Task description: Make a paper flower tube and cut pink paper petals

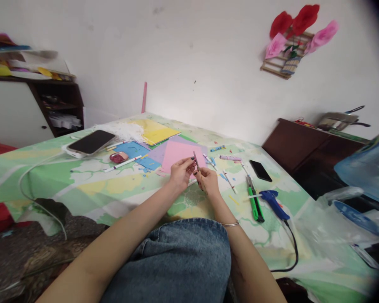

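My right hand is closed around the handles of a small pair of scissors, whose metal blades point up and away from me. Close against the blades, my left hand has its thumb and fingers pinched together. Whatever sits in that pinch is too small to make out. Behind both hands lies a sheet of pink paper on top of purple paper. Blue paper with cut edges and a yellow pad are further left and back.
Right of my hands lie several markers, a green utility knife, a blue glue gun with a cord, and a black phone. On the left are another phone with a white cable, white string and a red-pink case.
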Demonstrator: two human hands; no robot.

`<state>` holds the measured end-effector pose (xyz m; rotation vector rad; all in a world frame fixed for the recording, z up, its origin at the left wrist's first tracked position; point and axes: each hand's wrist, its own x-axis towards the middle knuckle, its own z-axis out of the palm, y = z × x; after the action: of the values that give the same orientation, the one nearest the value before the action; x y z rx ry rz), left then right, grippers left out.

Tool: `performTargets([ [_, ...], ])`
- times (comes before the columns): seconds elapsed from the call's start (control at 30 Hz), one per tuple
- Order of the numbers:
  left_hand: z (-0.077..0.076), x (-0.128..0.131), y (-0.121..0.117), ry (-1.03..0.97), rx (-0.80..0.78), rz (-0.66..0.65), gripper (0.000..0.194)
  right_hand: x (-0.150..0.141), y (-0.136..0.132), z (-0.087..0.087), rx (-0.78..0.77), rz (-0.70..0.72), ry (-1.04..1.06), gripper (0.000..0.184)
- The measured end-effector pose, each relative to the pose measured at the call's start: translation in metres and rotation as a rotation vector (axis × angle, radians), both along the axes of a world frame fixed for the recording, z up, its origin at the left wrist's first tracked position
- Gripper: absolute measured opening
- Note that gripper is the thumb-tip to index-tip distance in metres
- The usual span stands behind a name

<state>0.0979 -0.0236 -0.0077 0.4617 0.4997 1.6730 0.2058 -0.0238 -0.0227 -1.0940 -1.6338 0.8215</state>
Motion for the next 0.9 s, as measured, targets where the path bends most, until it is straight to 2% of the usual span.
performTargets([
  [0.27, -0.001, -0.001, 0.0, 0.036, -0.016, 0.009, 0.009, -0.001, -0.005, 0.006, -0.101, -0.015, 0.049, 0.036],
  [0.47, 0.0, -0.005, 0.0, 0.132, -0.019, 0.028, 0.01, 0.002, -0.003, 0.006, -0.146, -0.044, 0.163, 0.038],
  [0.63, -0.001, -0.013, 0.001, 0.305, 0.004, -0.001, 0.01, 0.003, -0.001, 0.004, -0.178, -0.007, 0.245, 0.038],
  [0.8, -0.002, -0.025, -0.001, 0.556, 0.039, -0.071, 0.016, 0.0, -0.001, 0.007, -0.192, -0.022, 0.302, 0.023],
  [0.9, 0.001, -0.032, -0.003, 0.703, 0.078, -0.103, 0.018, -0.001, -0.001, 0.008, -0.191, -0.024, 0.322, 0.022],
])
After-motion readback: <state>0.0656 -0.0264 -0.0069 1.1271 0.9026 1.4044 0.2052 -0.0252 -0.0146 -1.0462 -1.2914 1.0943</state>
